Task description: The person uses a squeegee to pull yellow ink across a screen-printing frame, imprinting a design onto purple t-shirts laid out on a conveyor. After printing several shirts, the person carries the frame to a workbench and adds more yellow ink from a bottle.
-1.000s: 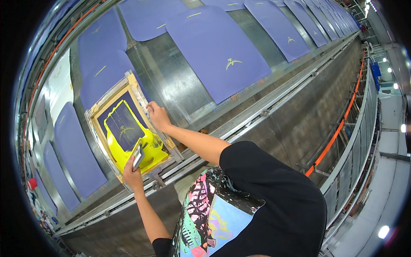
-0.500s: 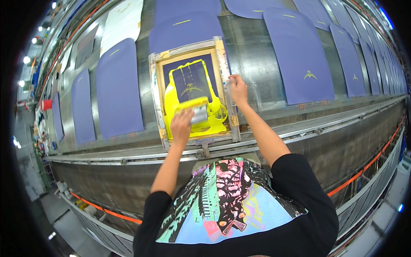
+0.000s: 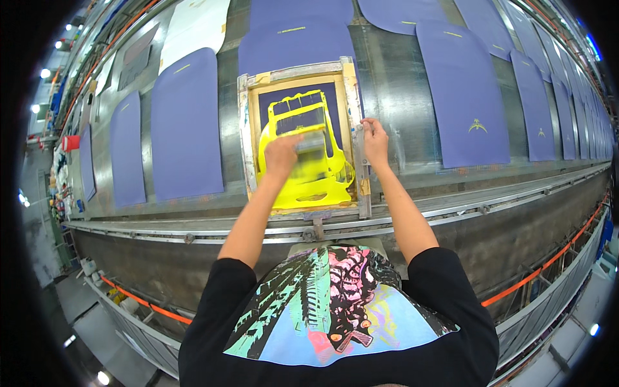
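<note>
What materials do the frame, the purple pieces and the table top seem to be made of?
Frame: probably worn metal outside, given its grey, stained bars; perhaps wood inside, being yellowish. Purple pieces: matte, perhaps fabric or foam; no shine shows. Table top: likely metal, grey with blurry reflections.

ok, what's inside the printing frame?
Yellow ink across a dark panel, plus a blurred grey tool held in the left hand. The panel beneath hand, tool and ink is hidden.
</note>
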`<state>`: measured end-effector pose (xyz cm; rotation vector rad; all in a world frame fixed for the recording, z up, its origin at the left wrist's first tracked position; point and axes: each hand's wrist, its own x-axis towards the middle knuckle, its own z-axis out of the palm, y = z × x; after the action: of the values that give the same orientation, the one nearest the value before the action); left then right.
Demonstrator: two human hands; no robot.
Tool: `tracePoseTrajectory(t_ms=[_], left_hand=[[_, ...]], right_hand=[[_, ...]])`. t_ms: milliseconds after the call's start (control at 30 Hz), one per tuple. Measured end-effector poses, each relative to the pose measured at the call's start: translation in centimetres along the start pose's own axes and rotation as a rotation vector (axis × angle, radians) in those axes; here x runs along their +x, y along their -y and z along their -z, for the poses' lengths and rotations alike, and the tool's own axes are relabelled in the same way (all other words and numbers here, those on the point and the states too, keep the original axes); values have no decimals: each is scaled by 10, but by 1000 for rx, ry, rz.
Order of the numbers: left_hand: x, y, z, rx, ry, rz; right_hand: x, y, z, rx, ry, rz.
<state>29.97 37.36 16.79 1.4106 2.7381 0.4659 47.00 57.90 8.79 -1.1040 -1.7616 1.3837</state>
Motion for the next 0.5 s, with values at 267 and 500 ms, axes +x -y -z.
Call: tracePoseTrajectory(t_ms=[267,500], left_hand=[[7,8,-2,-188,18,26],[114,27,16,79,137,139]], right_hand=[[3,7,9,-79,-2,-11],[0,13,-4,-60,24,-21]])
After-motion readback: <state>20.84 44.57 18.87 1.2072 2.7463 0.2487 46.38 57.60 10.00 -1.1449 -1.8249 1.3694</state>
